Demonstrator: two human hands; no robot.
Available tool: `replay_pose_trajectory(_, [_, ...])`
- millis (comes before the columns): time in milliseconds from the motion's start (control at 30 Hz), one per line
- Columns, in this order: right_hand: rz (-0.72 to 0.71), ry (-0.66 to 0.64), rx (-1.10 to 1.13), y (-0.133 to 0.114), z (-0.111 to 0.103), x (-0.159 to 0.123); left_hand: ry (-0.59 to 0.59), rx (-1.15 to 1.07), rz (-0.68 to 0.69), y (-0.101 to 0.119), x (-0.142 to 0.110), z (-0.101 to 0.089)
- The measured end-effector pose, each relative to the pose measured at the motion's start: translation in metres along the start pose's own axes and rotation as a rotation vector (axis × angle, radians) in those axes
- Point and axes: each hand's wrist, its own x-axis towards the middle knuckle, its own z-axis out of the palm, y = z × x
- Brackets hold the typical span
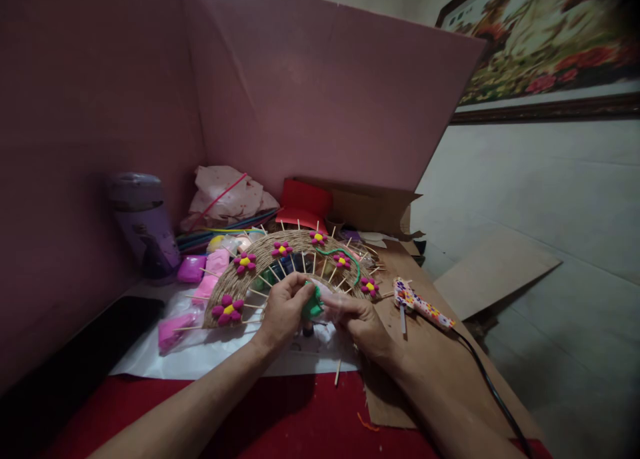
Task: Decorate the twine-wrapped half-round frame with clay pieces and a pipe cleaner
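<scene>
Close together in front of the woven arch, both my hands are closed around a lump of green modelling clay in a clear plastic wrapper. My left hand pinches the clay between thumb and fingers. The wrapper is gripped by my right hand, its fingertips near the clay. Behind them stands the twine-wrapped arch, with wooden sticks poking out along both edges. Magenta flowers with yellow centres sit on it. A thin green clay strand curves over its right part.
A flower-patterned glue gun lies on cardboard at right, its black cord trailing forward. Pink clay packets and a purple tumbler stand left. A dark flat object lies front left. Pink panels rise behind.
</scene>
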Motion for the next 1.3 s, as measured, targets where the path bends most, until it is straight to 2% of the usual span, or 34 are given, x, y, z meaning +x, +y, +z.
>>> replay_pose_trajectory(100, [-0.052,-0.016,-0.041,-0.002,0.000,0.000,0.027,-0.034,-0.025,-0.002,0.000,0.001])
replay_pose_trajectory(200, [-0.043,-0.012,-0.051,-0.005,0.004,-0.002,0.052,-0.072,-0.028,-0.003,0.002,0.000])
replay_pose_trajectory(433, [-0.002,-0.031,-0.023,-0.011,0.010,-0.003,0.057,0.062,0.091,-0.002,0.003,-0.003])
replay_pose_trajectory(533, [0.005,-0.020,0.027,-0.010,0.009,-0.001,0.049,0.047,0.069,-0.002,0.001,-0.002])
replay_pose_trajectory(733, [0.067,-0.016,0.106,-0.002,0.005,-0.001,-0.055,0.019,-0.004,0.002,-0.002,0.001])
replay_pose_trajectory(933, [0.000,-0.018,0.049,0.004,0.003,0.000,-0.068,0.000,0.006,0.001,0.001,0.001])
replay_pose_trajectory(1167, [-0.027,-0.049,0.077,-0.007,0.004,0.000,-0.025,0.027,0.021,0.000,0.000,0.002])
replay_pose_trajectory(1300, [-0.045,-0.075,0.102,-0.009,0.005,0.000,-0.045,0.017,-0.010,0.000,-0.002,0.004])
